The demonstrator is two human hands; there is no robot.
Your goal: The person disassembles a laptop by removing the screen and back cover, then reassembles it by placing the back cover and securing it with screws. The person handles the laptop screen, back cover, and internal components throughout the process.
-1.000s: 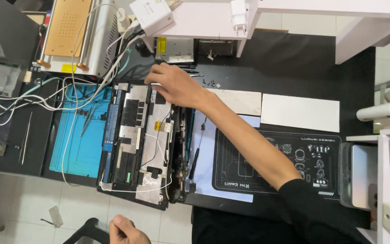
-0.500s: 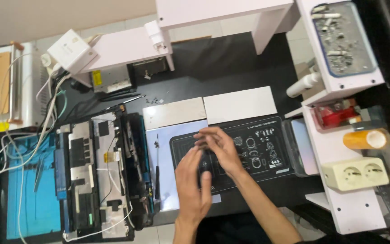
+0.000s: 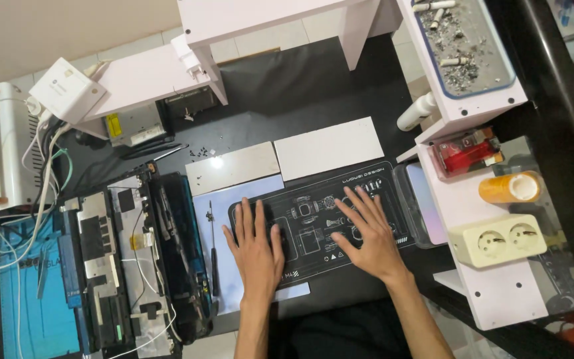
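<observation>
Both hands (image 3: pixel 313 242) flat on black mat (image 3: pixel 313 206).

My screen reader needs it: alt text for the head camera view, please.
Left hand and right hand rest flat, fingers spread, on a black printed mat; a screwdriver and an opened laptop lie to their left.

White square box (image 3: pixel 68 90) on the left shelf; yellow label (image 3: pixel 113 125) beneath; red packet (image 3: pixel 465 151) on the right shelf.

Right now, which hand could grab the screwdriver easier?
Probably the left hand: it lies flat on the black mat, right beside the screwdriver. The right hand rests farther away.
</observation>
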